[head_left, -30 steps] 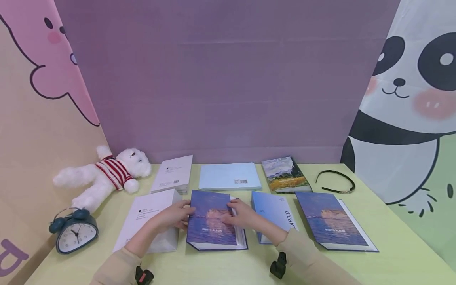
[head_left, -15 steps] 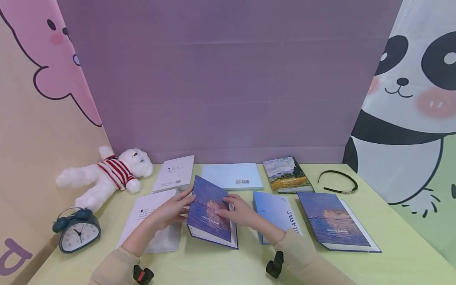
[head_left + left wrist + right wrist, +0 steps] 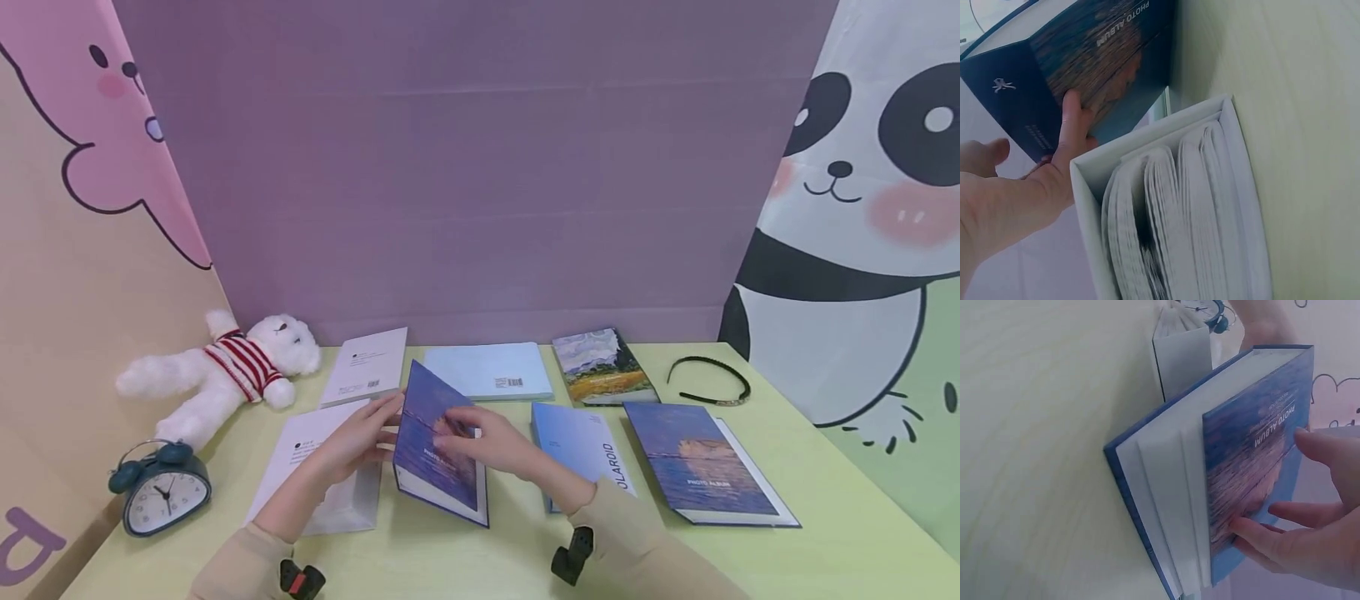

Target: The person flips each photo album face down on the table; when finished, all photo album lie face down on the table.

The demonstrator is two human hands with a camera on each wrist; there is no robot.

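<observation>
A blue photo album (image 3: 433, 446) with a sea painting on its cover stands tilted in the middle, its spine side raised. My left hand (image 3: 367, 431) is at the spine. In the left wrist view its fingers (image 3: 1072, 119) touch the far cover, and its thumb is apart from the spine. My right hand (image 3: 480, 437) has its fingertips against the front cover; in the right wrist view those fingers (image 3: 1260, 537) lie spread and slightly bent on the painting. The album's white page block (image 3: 1169, 487) faces the right wrist camera.
White books (image 3: 300, 450) (image 3: 367, 362) lie on the left, a light blue book (image 3: 483, 371) behind. A Polaroid album (image 3: 577, 442), a second photo album (image 3: 705, 467), a painted-cover book (image 3: 603, 367) and a headband (image 3: 712, 367) are right. An alarm clock (image 3: 167, 496) and teddy bear (image 3: 240, 362) are left.
The photo album has tilted up from lying flat, spine side raised. My right hand has shifted from its right edge onto the front cover. My left hand's fingers have moved behind the spine.
</observation>
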